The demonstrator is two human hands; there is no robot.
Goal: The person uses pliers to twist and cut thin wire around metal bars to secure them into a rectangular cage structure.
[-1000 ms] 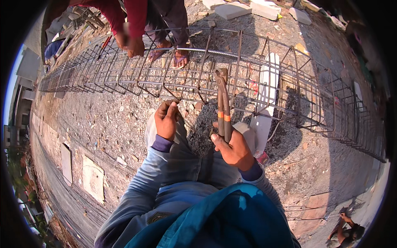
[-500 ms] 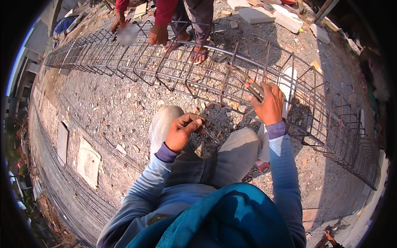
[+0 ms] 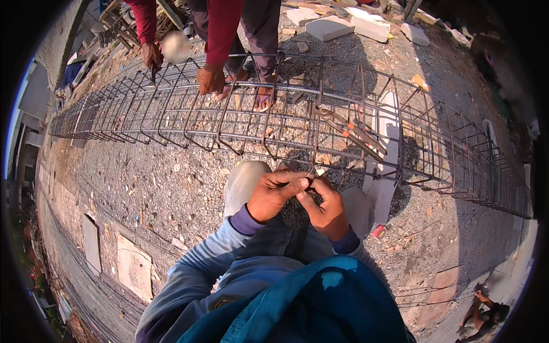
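Over my lap, my left hand (image 3: 275,195) is closed in a pinch on thin tie wire, most of it hidden by the fingers. My right hand (image 3: 326,210) meets it fingertip to fingertip, pinching at the same spot. Just beyond my hands lies a long rebar cage (image 3: 220,136) of lengthwise bars and square stirrups. A pair of pincers (image 3: 366,143) with orange marks on the handles rests on the cage, its jaws by a stirrup, and no hand touches it.
Across the cage stands a person in red sleeves, one hand (image 3: 211,79) on the bars. White slabs (image 3: 330,27) lie at the far side, and a pale board (image 3: 385,166) passes under the cage. Thin rods (image 3: 108,291) run along the ground at left. Another person (image 3: 483,311) is at lower right.
My right hand has let go of the pincers, leaving them on the cage, and has come down and left to join my left hand. The view has shifted.
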